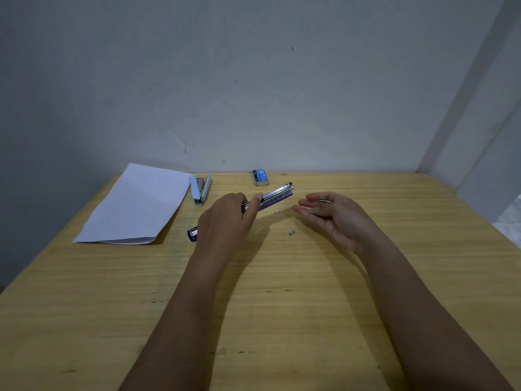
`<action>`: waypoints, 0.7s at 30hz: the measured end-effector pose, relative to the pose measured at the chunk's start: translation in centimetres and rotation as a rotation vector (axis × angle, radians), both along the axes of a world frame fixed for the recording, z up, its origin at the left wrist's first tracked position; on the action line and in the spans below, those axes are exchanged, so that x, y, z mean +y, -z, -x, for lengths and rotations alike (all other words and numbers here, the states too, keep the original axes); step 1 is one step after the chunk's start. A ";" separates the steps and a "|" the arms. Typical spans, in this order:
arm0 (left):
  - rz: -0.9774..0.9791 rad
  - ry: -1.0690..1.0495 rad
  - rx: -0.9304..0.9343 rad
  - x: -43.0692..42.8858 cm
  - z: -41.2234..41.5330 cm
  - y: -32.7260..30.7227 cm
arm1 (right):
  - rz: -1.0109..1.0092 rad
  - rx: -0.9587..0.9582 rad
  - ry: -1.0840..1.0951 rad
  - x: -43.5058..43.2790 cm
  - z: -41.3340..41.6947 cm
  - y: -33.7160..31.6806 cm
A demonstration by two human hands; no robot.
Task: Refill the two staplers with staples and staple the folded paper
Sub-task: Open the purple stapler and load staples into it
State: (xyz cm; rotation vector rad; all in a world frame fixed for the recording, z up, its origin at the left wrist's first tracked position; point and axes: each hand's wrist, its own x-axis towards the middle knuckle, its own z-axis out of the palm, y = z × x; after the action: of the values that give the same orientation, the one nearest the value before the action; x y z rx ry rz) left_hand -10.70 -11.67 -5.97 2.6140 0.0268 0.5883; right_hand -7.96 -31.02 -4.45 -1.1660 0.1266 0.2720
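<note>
A purple stapler (pixel 277 196) lies opened flat on the wooden table (pixel 267 306), its metal staple channel facing up. My left hand (pixel 228 218) grips its middle. My right hand (pixel 332 215) hovers just right of it, palm turned inward, with a thin metallic strip, apparently staples, at the fingers. Two small staple pieces (pixel 292 233) lie on the table between my hands. A light blue stapler (pixel 200 189) lies open at the back, beside the folded white paper (pixel 138 204). A blue staple box (pixel 260 177) stands near the wall.
A grey wall runs along the table's far edge. At the right, a pale wall corner and a light surface (pixel 510 221) border the table. The table's left edge drops off into shadow.
</note>
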 end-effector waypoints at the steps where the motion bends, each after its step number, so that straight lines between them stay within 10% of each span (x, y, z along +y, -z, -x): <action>1: 0.001 -0.001 -0.005 0.0 0.0 0.0 | 0.000 -0.001 0.008 0.0 0.0 0.1; 21: -0.008 0.020 0.006 0.2 -0.2 0.4 | 0.076 -0.082 0.027 0.5 0.1 0.7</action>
State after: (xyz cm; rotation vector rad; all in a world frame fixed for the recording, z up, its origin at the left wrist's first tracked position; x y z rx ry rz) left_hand -10.48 -11.49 -6.33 2.6212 0.0003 0.5747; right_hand -8.05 -30.55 -5.14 -1.2483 0.0814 0.1969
